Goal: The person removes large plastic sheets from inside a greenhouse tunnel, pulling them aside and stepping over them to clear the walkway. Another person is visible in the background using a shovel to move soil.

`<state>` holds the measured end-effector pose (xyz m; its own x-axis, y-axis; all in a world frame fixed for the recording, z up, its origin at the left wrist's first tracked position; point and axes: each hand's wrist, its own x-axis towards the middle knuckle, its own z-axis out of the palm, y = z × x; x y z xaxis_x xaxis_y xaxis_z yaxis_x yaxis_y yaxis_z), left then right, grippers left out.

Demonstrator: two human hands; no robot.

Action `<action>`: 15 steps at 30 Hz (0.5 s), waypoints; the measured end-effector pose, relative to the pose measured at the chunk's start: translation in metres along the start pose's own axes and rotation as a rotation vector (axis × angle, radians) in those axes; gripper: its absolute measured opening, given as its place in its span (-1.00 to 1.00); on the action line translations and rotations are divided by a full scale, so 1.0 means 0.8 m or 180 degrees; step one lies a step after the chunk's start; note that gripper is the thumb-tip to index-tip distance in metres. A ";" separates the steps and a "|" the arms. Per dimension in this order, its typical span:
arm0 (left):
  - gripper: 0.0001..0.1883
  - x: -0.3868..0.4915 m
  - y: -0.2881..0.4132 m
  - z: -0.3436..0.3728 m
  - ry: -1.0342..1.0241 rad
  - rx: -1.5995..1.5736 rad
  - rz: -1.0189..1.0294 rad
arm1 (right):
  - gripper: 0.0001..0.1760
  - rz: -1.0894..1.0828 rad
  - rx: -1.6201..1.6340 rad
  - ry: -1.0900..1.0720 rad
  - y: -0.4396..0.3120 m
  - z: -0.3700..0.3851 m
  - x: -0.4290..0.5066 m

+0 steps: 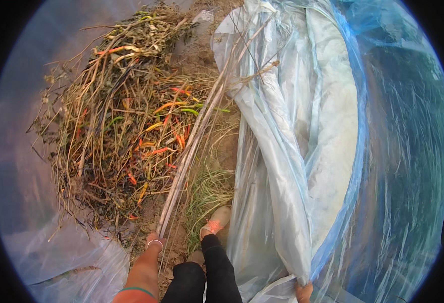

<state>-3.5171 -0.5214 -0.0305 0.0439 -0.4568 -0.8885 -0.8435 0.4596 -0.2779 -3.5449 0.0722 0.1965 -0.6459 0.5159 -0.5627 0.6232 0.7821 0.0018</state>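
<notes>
My left hand [156, 241], with a bracelet at the wrist, grips the lower ends of a bundle of long dry stalks [186, 163]. The stalks slant up and away to the right, their thin tips lying over the plastic. At the lower right my right hand [303, 292] holds the gathered edge of a translucent plastic sheet [278, 163], which hangs in long folds up to the top of the view. Left of the stalks lies a heap of dried pepper plants [104, 125], with red, orange, yellow and green peppers among the stems.
My shoes [217, 221] stand on muddy soil beside a patch of grass [210, 189]. Bluish plastic film [400, 151] rises along the right side. More clear plastic [89, 269] lies at the lower left. Bare soil [195, 60] runs between the heap and the sheet.
</notes>
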 end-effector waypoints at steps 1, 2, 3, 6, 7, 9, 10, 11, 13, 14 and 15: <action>-0.48 0.010 0.009 -0.001 -0.0171 0.0170 -0.0062 | -0.29 0.0338 -0.0310 -0.0386 -0.004 0.000 0.000; -0.48 0.017 0.019 -0.004 -0.0383 0.0357 -0.0119 | -0.26 0.0341 -0.0346 -0.0366 -0.008 -0.001 -0.002; -0.49 0.020 0.031 -0.011 -0.0382 0.0452 -0.0033 | -0.24 0.0331 -0.0377 -0.0334 -0.012 0.000 -0.008; -0.61 0.003 0.094 -0.054 -0.0185 0.0311 0.0250 | -0.16 -0.0024 -0.0375 -0.0495 -0.027 -0.008 -0.012; -0.66 -0.011 0.118 -0.078 0.0056 0.0209 0.0513 | -0.11 -0.0018 -0.0479 -0.0662 -0.032 -0.013 -0.016; -0.71 -0.047 0.166 -0.124 0.0610 -0.0215 0.1179 | -0.04 0.0258 -0.0733 -0.0919 -0.047 -0.015 -0.016; -0.72 -0.067 0.188 -0.143 0.0987 -0.0509 0.1622 | 0.00 0.0401 -0.0875 -0.1050 -0.052 -0.019 -0.016; -0.73 -0.084 0.213 -0.161 0.1184 -0.0664 0.1909 | 0.02 0.0461 -0.0842 -0.1126 -0.056 -0.020 -0.014; -0.75 -0.109 0.258 -0.194 0.1538 -0.0903 0.2396 | 0.07 0.0585 -0.0757 -0.1290 -0.058 -0.021 -0.012; -0.76 -0.118 0.281 -0.209 0.1646 -0.1000 0.2574 | 0.06 0.0458 -0.0751 -0.1382 -0.055 -0.019 -0.011; -0.77 -0.125 0.303 -0.221 0.1788 -0.0976 0.2751 | 0.05 0.0502 -0.0759 -0.1404 -0.049 -0.016 -0.008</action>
<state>-3.8205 -0.4991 0.0552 -0.8182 -0.3892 -0.4233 -0.5725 0.6195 0.5370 -3.5706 0.0426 0.2104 -0.2733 0.4779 -0.8348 0.5469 0.7912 0.2739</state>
